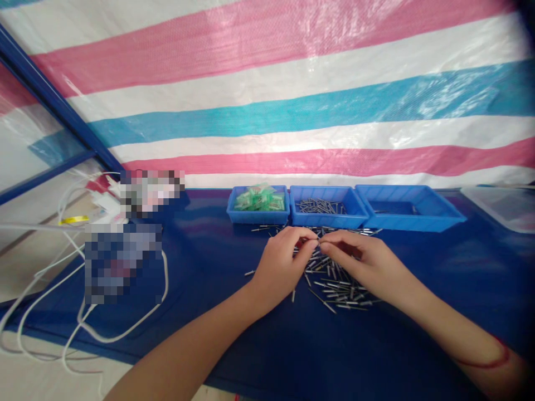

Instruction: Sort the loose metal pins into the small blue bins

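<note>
My left hand (288, 259) and my right hand (370, 262) meet fingertip to fingertip over a heap of blind rivets (343, 292). Each has its thumb and forefinger pinched together. A small dark bit shows between the fingertips, too small to name. The loose rivets, silver with thin pins, lie scattered on the blue table (292, 345) beneath and between my hands, which partly hide them. Just behind stands a blue bin of similar thin metal pieces (321, 206).
A blue bin with green-and-clear packets (259, 199) stands at left; a larger blue bin (412, 209) at right holds a few thin pieces. A clear plastic lid or tray (501, 209) lies far right. White cables (165, 278) loop at left. A striped sheet (267, 120) hangs behind.
</note>
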{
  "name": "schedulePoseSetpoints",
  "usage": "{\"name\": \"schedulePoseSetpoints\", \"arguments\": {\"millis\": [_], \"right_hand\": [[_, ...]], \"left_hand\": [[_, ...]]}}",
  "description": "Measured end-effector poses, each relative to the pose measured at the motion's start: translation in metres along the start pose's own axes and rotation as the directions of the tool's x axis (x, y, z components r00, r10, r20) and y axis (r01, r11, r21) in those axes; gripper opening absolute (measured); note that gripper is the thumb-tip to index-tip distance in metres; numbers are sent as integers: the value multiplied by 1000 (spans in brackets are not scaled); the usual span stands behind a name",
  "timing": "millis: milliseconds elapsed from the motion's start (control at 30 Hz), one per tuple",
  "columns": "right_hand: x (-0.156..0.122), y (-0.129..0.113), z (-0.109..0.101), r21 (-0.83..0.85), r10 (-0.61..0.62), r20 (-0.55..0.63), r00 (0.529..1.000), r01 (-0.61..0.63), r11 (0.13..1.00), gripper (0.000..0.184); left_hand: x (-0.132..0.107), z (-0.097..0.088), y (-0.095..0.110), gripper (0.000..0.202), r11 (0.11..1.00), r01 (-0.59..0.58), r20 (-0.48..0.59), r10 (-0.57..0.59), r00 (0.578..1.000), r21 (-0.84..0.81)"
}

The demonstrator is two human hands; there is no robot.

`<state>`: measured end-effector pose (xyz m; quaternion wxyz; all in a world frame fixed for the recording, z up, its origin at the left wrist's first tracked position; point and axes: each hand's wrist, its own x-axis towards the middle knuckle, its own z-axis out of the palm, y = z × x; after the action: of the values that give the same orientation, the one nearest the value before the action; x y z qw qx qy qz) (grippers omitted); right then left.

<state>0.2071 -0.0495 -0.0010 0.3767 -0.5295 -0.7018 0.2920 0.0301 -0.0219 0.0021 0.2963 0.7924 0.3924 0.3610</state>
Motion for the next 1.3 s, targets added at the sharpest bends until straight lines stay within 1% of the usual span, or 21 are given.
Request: {"name": "schedulePoseSetpoints", "arguments": {"millis": [100, 167, 300, 433, 500, 567, 633, 767, 867, 933, 1033, 1100, 1133, 1167, 1200, 1233, 1267, 1300], "right_hand": [[0, -2, 2, 99, 6, 37, 999, -9, 995, 25], [0, -4, 3, 139, 7, 62, 998, -15, 990, 25], [-2, -8, 5, 202, 21, 76, 997, -36, 979, 27], [-2, -12, 6, 249, 51, 96, 994, -74, 966, 28], [-1, -12, 6, 281, 69, 95, 993, -93, 955, 29], [-1, -10, 6, 308, 82, 69, 994, -99, 946, 29], [-1, -7, 5, 312, 95, 23, 995, -97, 945, 27], [0, -4, 0, 265, 110, -98, 989, -81, 961, 23], [-2, -6, -4, 211, 81, -167, 983, -45, 976, 21], [-3, -8, -6, 145, 40, -179, 983, -14, 989, 20], [-4, -10, -11, 36, -19, -168, 986, 25, 999, 24], [-3, -7, -19, -30, -31, -206, 978, 25, 999, 25], [-1, -4, -25, -68, -27, -261, 965, 9, 998, 24], [1, 0, -33, -114, -18, -336, 942, -22, 993, 23], [3, 6, -43, -172, -12, -427, 904, -68, 983, 22], [6, 14, -53, -227, -11, -536, 844, -132, 965, 22], [8, 22, -64, -289, -15, -615, 788, -208, 935, 22], [10, 32, -75, -360, -23, -670, 742, -297, 884, 22]], "left_hand": [[0, 2, 0, 15, 986, 68, -61, -78, 995, -150], [0, 3, 0, 15, 970, 102, -67, -120, 991, -220], [1, 2, 2, 16, 937, 150, -20, -165, 986, -314], [1, 1, 3, 18, 919, 177, 8, -186, 983, -353], [0, 1, 4, 19, 921, 169, 4, -179, 984, -352], [0, 0, 4, 19, 928, 154, -7, -166, 986, -338], [1, -1, 3, 19, 937, 139, -20, -153, 988, -322], [2, -3, 2, 16, 946, 122, -36, -139, 990, -299], [2, -4, 2, 15, 958, 107, -19, -117, 993, -265], [2, -3, 2, 17, 971, 89, 8, -90, 996, -224], [1, -2, 2, 20, 988, 48, 68, -38, 997, -147], [0, -2, 2, 22, 998, -9, 98, 16, 995, -70], [-1, -2, 1, 23, 999, -47, 114, 48, 992, -12], [-2, -2, 1, 24, 994, -89, 133, 81, 988, 59], [-3, -2, 0, 25, 982, -131, 159, 109, 981, 135], [-4, -2, -1, 27, 964, -168, 189, 129, 973, 208], [-5, -2, -2, 28, 942, -200, 222, 141, 965, 270], [-6, -1, -3, 30, 921, -226, 253, 147, 956, 318]]}}
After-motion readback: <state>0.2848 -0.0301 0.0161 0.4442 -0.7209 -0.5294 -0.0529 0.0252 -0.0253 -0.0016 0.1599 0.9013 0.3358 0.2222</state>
